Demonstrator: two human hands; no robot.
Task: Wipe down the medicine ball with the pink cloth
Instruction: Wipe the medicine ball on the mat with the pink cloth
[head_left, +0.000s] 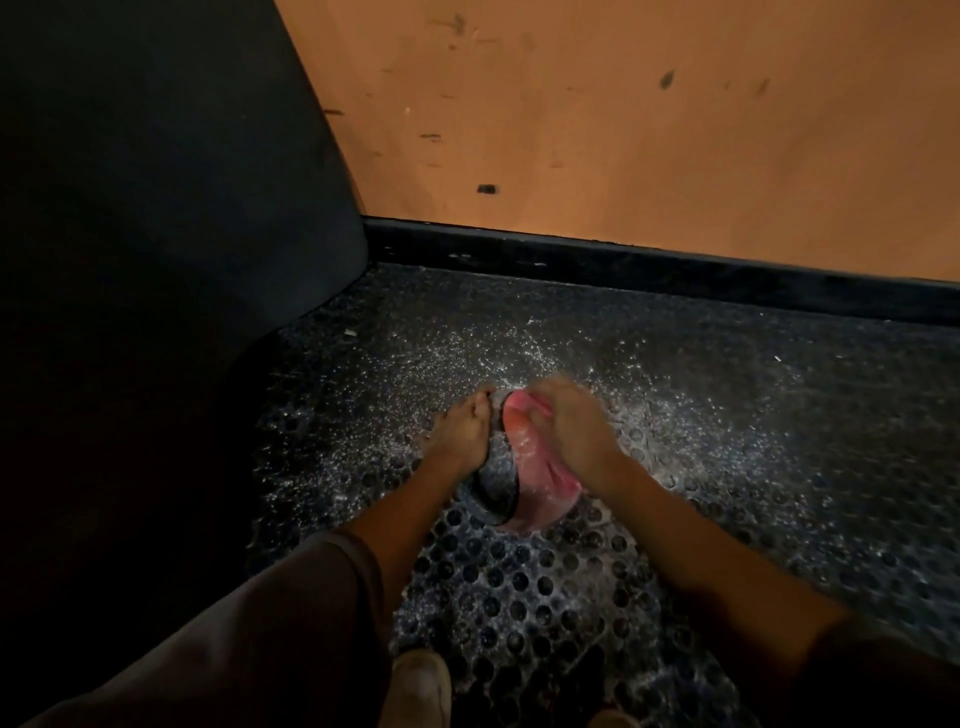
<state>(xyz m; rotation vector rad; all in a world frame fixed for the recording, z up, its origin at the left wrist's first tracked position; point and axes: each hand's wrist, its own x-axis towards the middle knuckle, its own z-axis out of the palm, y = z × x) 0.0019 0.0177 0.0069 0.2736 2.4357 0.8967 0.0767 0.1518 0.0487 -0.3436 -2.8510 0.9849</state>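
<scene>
We are down on a dark rubber floor mat (597, 597) full of round holes, by an orange wall (623, 104). The medicine ball (496, 480) sits on the mat between our hands. Our left hand (462, 431) lies flat and open on its side, likely to stop it rolling. Our right hand (574, 426) presses the pink cloth (535, 467) onto the ball; the cloth is bunched under it so it can rub.

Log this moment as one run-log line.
left hand steadies black medicine ball | right hand presses pink cloth on it
</scene>
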